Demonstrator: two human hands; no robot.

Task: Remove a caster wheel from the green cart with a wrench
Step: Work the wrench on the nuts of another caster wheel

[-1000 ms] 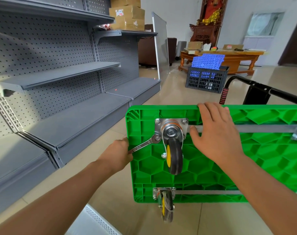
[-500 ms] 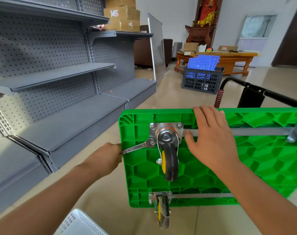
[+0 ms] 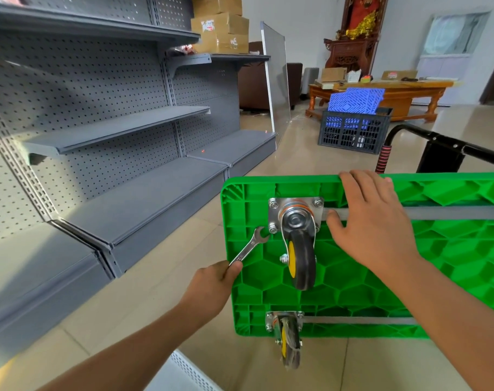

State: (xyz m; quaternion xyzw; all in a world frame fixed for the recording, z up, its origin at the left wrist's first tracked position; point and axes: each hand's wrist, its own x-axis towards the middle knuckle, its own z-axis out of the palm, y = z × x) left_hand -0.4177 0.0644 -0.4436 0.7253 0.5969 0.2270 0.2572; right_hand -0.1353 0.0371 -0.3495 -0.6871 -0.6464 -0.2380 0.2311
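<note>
The green cart (image 3: 353, 283) stands on its side with its ribbed underside facing me. A caster wheel (image 3: 301, 255), black with a yellow hub, hangs from a steel plate (image 3: 274, 215) bolted near the cart's upper left corner. A second caster (image 3: 289, 345) sits at the lower left corner. My left hand (image 3: 214, 280) grips the handle of a silver open-end wrench (image 3: 250, 245); its jaw sits just left of the plate's lower-left bolt, off the bolt. My right hand (image 3: 373, 221) lies flat on the cart's upper edge, right of the plate.
Grey perforated shelving (image 3: 113, 131) runs along the left. A dark crate with blue panels (image 3: 353, 128) and a wooden table (image 3: 395, 91) stand behind. The cart's black handle (image 3: 443, 145) sticks out at the upper right. A white perforated panel (image 3: 183, 373) lies by my left forearm.
My left hand swung the wrench handle downward and the jaw came off the lower-left bolt. My right hand stayed on the cart.
</note>
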